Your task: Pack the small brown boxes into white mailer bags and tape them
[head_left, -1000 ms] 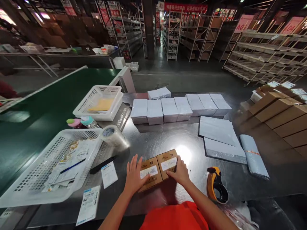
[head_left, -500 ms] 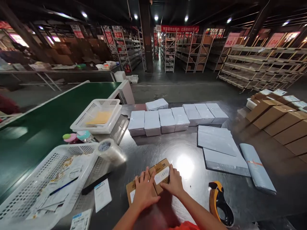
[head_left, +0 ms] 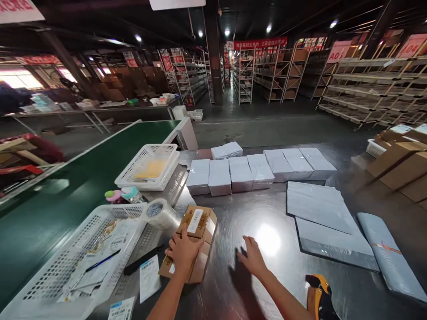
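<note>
Far beyond the tape roll [head_left: 163,215], racks [head_left: 245,75] stand across the floor, with paler shelves [head_left: 373,89] to their right. A green belt [head_left: 100,153] runs on the roll's far left, and a metal table [head_left: 230,226] spreads out to the right of it. Brown cartons [head_left: 396,166] stand well apart from the roll, at the far right. Just left of the roll and reaching nearer the person is a white basket [head_left: 50,266] of papers; beyond the roll is a white tray [head_left: 167,173] with a yellow envelope [head_left: 151,169] in it. Eight white packets [head_left: 220,178] sit beyond the roll and to its right, seven in a row and one behind. Flat grey mailers [head_left: 316,209] and a banded bundle [head_left: 388,253] lie farther right of it. Two brown boxes [head_left: 200,262], end to end, rest on the table just right of the roll, the farther one with its label upward. The person's left hand [head_left: 183,253] grasps them from above, near the roll, fingers spread over the top and thumb toward the right edge. The right hand [head_left: 255,260] holds nothing; well right of the roll, it hangs loosely curled, apart from the boxes. A tape dispenser [head_left: 318,295], partly cut off, is nearer the person, far to the roll's right. Two bottles [head_left: 133,194] stand behind and left of the roll. On its near side are a black bar [head_left: 143,262] and two slips [head_left: 150,278]; a blue pen [head_left: 102,261] lies in the basket, to its left.
</note>
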Demonstrator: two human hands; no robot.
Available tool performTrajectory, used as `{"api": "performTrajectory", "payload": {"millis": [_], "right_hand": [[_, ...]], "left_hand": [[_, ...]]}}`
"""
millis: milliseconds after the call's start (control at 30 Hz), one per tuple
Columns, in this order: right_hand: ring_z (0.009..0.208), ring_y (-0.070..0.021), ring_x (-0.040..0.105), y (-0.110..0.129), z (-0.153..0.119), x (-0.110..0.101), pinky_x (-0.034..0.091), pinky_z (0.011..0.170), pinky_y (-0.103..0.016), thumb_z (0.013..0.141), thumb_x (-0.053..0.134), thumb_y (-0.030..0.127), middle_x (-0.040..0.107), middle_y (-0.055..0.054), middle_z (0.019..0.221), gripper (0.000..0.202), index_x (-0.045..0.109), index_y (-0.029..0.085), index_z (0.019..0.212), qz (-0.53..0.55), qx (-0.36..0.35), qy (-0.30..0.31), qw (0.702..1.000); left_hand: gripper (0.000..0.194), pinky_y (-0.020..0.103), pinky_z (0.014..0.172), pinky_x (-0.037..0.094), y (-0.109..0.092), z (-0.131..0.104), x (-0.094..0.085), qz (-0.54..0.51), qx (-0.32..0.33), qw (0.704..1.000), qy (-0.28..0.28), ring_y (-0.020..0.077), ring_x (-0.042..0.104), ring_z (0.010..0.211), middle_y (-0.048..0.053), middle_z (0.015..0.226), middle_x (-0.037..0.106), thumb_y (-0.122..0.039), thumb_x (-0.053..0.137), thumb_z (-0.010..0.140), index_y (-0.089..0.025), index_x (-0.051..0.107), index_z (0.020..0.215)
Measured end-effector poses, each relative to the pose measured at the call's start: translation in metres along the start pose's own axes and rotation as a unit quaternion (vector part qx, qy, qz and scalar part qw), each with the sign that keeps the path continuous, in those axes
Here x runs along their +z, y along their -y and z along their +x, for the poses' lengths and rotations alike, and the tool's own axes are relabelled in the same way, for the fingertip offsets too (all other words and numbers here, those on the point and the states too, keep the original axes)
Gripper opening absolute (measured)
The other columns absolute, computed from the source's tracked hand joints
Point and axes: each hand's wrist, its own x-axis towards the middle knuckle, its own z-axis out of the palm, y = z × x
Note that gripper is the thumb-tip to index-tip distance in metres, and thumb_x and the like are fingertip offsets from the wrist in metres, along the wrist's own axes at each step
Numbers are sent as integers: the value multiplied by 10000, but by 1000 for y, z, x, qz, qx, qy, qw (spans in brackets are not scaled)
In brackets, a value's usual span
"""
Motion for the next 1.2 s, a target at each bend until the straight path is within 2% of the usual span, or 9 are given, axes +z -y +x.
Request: {"api": "performTrajectory", "payload": {"millis": [133, 233, 400, 567, 733, 833, 933, 1067, 1200], "right_hand": [[1378, -339, 408, -51, -10, 12, 420, 1055, -386, 864, 531, 253, 407, -233, 1494, 605, 436, 63, 1430, -109, 140, 47, 983], [1392, -351, 389, -67, -11, 23, 439, 1026, -431, 871, 522, 285, 402, -240, 1498, 586, 453, 81, 1416, -134, 160, 41, 977], [1469, -393, 209, -61, -9, 45, 340, 1092, -534, 886, 505, 348, 203, -241, 1595, 643, 375, 104, 1467, -159, 178, 60, 969], [1475, -369, 208, -42, 13, 47, 333, 1111, -510, 906, 458, 268, 198, -232, 1600, 612, 354, 100, 1485, -183, 129, 50, 973], [1461, -341, 267, 11, 88, 16, 336, 1123, -459, 863, 487, 182, 295, -214, 1572, 607, 407, 106, 1460, -216, -12, -20, 976], [1456, -351, 271, 63, 150, 0, 283, 1153, -490, 843, 498, 160, 298, -215, 1571, 607, 436, 103, 1444, -215, -127, -56, 967], [1472, -350, 228, 117, 213, -6, 234, 1175, -516, 840, 501, 159, 259, -209, 1587, 635, 404, 95, 1464, -216, -215, -61, 950], [1486, -321, 197, 179, 288, -5, 221, 1187, -501, 859, 451, 114, 228, -198, 1598, 652, 331, 83, 1499, -245, -274, -69, 927], [1503, -342, 84, 217, 344, -2, 128, 1209, -530, 781, 634, 175, 127, -217, 1612, 848, 243, 73, 1527, -288, -303, -79, 905]], "left_hand": [[892, 625, 947, 328, -2, 42, -3, -35, -113, 993, 9, 464, 416, 1257, 273, 1451, 374, -704, 512, 737, -226, 341, 1470], [897, 675, 938, 298, -1, 57, 6, -10, -118, 993, 27, 497, 390, 1267, 299, 1453, 364, -701, 504, 728, -209, 357, 1463], [923, 683, 933, 289, 11, 69, 22, 20, -88, 995, 44, 514, 361, 1285, 310, 1482, 323, -730, 436, 748, -201, 317, 1495], [915, 619, 945, 306, 16, 69, 25, 58, -61, 996, 18, 493, 412, 1246, 302, 1470, 352, -721, 442, 770, -202, 301, 1512], [897, 583, 944, 315, 9, 64, 24, 92, -45, 995, -22, 476, 426, 1228, 301, 1434, 401, -708, 467, 772, -166, 378, 1481], [872, 566, 943, 321, 4, 62, 21, 100, -57, 993, -34, 458, 425, 1234, 280, 1414, 437, -687, 508, 757, -175, 427, 1458], [854, 567, 946, 318, 0, 62, 20, 102, -63, 991, -62, 439, 442, 1216, 268, 1391, 468, -674, 541, 740, -178, 473, 1432], [829, 569, 971, 297, 0, 66, 23, 97, -69, 991, -63, 432, 452, 1221, 257, 1388, 491, -631, 591, 710, -204, 507, 1416], [849, 579, 1006, 275, 2, 71, 30, 77, -87, 992, -39, 433, 440, 1253, 235, 1416, 487, -632, 614, 664, -231, 523, 1406]]}}
